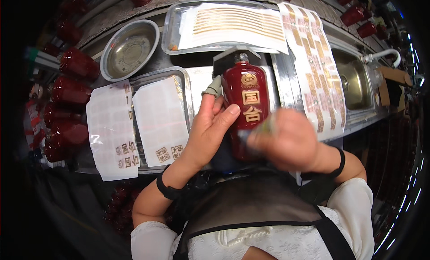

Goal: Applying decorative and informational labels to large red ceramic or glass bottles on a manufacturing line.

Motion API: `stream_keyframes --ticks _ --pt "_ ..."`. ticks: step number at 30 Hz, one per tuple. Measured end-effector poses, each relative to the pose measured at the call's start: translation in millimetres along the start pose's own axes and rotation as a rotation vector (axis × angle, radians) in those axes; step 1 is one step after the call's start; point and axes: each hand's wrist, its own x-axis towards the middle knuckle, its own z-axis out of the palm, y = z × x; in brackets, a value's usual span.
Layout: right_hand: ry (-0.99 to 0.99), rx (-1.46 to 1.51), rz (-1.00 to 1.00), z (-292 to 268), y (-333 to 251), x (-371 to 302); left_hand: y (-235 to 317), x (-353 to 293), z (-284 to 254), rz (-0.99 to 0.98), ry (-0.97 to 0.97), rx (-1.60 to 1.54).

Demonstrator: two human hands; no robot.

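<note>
A dark red glass bottle (251, 87) with gold raised characters lies on its back in front of me, its neck pointing away. My left hand (208, 130) holds it from the left side, thumb pressed on the front; a grey-green finger cot (214, 87) covers one fingertip. Over the lower front of the bottle, my right hand (286, 139) is closed and smeared by motion. Something small, greenish and bluish, shows at its fingers, too blurred to name. Behind the bottle's neck stands a dark angular rest (221, 58), partly hidden.
Two backing sheets with gold decals, a left one (109, 134) and a right one (161, 121), lie at left. A metal basin (130, 49), a tray (172, 22) with gold strips, a long decal sheet (316, 62) and a sink (354, 80) surround the work. Red bottles (69, 92) line the left.
</note>
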Motion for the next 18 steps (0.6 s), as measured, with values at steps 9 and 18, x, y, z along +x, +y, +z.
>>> stream_keyframes --ticks 9,18 --pt "0.462 0.421 1.037 11.4 9.0 -41.8 -0.1 5.9 15.5 -0.037 0.143 0.098" --pt "0.508 0.452 0.969 18.0 13.6 -36.0 7.6 13.7 22.3 -0.061 0.198 0.177"
